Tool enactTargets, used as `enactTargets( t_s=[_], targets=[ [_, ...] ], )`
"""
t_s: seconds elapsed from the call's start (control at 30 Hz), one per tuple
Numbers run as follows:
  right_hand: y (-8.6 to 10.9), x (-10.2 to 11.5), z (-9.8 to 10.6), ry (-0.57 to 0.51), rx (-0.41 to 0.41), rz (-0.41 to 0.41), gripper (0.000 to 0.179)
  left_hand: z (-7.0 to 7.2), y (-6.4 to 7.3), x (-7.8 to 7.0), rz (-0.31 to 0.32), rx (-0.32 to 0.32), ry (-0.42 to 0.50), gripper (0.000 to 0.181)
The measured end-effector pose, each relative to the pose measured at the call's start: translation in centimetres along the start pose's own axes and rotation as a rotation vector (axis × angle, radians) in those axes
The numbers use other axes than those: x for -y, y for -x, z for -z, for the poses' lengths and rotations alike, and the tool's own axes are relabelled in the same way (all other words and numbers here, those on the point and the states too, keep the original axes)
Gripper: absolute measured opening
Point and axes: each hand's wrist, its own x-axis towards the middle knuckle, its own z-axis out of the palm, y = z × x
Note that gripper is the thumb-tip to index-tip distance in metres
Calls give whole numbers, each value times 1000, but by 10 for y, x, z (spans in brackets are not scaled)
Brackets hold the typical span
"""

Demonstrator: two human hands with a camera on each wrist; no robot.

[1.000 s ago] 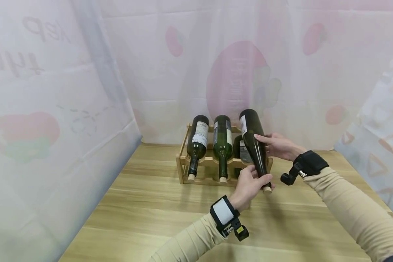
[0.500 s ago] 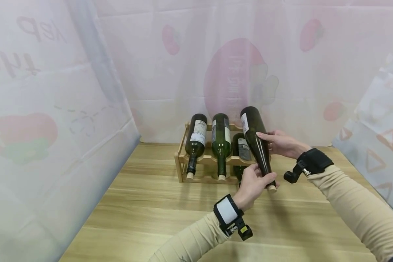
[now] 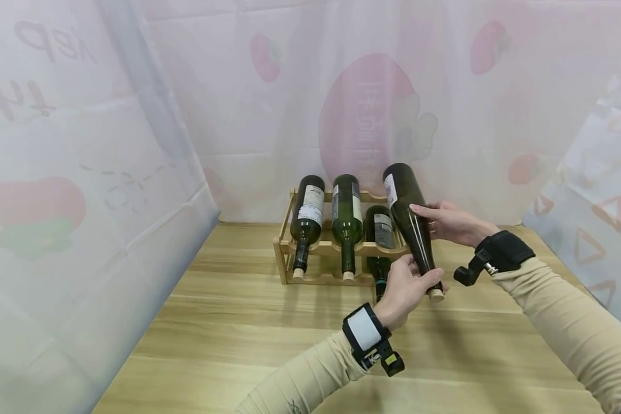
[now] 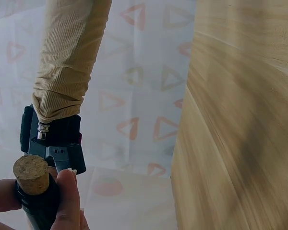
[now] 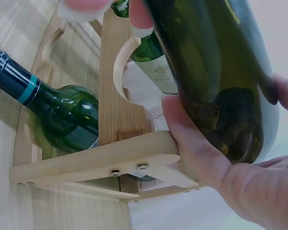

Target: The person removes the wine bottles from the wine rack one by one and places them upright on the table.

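Observation:
A dark green wine bottle (image 3: 410,227) with a cork and a white label slants over the right end of a wooden wine rack (image 3: 323,248), its neck toward me. My left hand (image 3: 405,287) holds the neck just behind the cork (image 4: 31,173). Around the bottle's body curls my right hand (image 3: 452,223), thumb on top. In the right wrist view, the held bottle (image 5: 216,81) is apart from the rack's front rail (image 5: 122,120). Two corked bottles lie on the upper tier: one dark (image 3: 307,215), one green (image 3: 347,215).
Another bottle (image 3: 380,236) with a teal neck band lies on the rack's lower tier, at right. The rack stands on a wood-grain table (image 3: 227,339). A printed curtain (image 3: 227,115) closes off the back and sides.
Both hands have carried the bottle to the right relative to the rack. More of the lower-tier bottle now shows. The head view has shifted slightly.

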Motion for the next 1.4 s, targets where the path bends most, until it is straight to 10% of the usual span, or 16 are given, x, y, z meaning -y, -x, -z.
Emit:
enactTargets(
  t_s=[1.4],
  targets=[
    [16, -6, 17, 23, -8, 1, 62, -21, -2, 4, -11, 31, 46, 21]
  ],
)
